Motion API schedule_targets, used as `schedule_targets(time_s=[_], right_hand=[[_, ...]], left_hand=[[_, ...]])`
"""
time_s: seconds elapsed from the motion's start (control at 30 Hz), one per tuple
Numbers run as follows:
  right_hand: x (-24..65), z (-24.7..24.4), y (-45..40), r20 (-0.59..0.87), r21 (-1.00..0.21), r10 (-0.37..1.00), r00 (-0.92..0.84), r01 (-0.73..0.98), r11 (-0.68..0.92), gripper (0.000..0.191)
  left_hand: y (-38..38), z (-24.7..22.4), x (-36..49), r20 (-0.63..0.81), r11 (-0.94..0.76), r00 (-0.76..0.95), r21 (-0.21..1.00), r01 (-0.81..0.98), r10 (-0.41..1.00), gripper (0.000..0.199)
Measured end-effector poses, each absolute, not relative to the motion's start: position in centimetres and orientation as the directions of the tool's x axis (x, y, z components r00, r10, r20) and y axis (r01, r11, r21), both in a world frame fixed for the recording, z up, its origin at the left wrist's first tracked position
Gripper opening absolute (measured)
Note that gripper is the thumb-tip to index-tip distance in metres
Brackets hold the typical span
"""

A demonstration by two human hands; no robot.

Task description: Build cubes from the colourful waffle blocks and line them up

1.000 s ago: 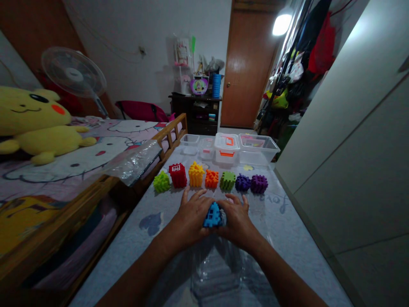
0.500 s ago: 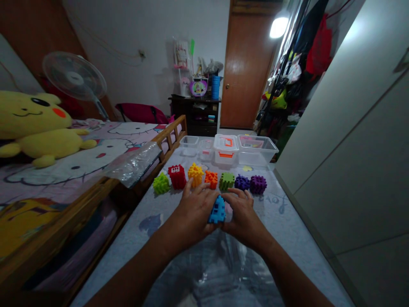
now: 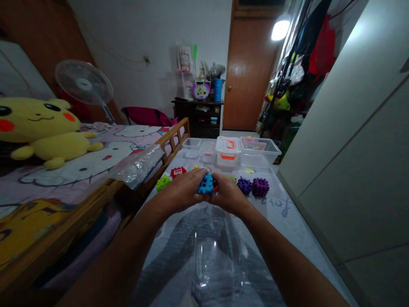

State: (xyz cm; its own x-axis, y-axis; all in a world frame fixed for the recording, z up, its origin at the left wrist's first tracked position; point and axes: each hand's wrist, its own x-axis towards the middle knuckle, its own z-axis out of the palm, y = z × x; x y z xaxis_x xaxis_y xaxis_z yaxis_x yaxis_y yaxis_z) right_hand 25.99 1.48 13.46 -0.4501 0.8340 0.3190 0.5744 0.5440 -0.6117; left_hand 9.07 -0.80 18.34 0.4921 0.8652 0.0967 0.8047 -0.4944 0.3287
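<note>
A blue interlocking toy block with notched edges is held between my two hands, raised in front of the row of blocks. My left hand grips its left side, and my right hand closes on it from the right. Behind them stand a light green block, a red block, a dark blue block and a purple block. My hands mostly cover the yellow block, the orange one and the green block.
Closest to me on the cloth-covered table lies a clear plastic container. Several clear boxes line the far end, among them a lidded box with orange latches. A wooden bed rail runs along the left, a pale cabinet along the right.
Both hands have moved forward and slightly left with the blue block, now covering more of the row. More of the clear container near me shows. The view has shifted a little.
</note>
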Motion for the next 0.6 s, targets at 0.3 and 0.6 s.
schedule_targets(time_s=[0.3,0.6], right_hand=[[20.8,12.4,3.2,0.254,-0.600,0.821,-0.512,0.582,0.549,0.033],[18.5,9.6,3.0,0.112,-0.604,0.806,-0.581,0.604,0.520,0.034]], left_hand=[[-0.1,16.9,4.3,0.053,-0.377,0.388,0.386,0.842,0.920,0.037],[-1.2,13.9,2.5,-0.029,-0.299,0.361,0.500,0.813,0.932,0.025]])
